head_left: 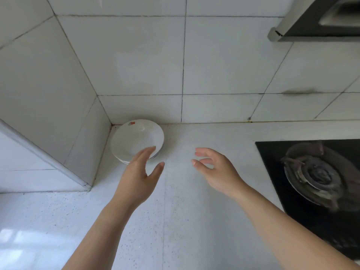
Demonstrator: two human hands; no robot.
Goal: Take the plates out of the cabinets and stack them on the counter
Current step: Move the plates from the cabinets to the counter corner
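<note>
A small stack of plates [136, 140] sits on the counter [185, 211] in the far left corner. The left hand [139, 172] hovers just over its near edge, fingers spread, holding nothing. The right hand [214, 168] hangs loose and empty. More plates probably come next, so both hands would need to go to a cabinet.

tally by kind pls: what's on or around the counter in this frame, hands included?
Plate stack: 1 (plates in it cannot be counted exactly)
Hands: 2, left hand and right hand, both holding nothing
Gas burner: 1
Range hood: 1
Total: 5
</note>
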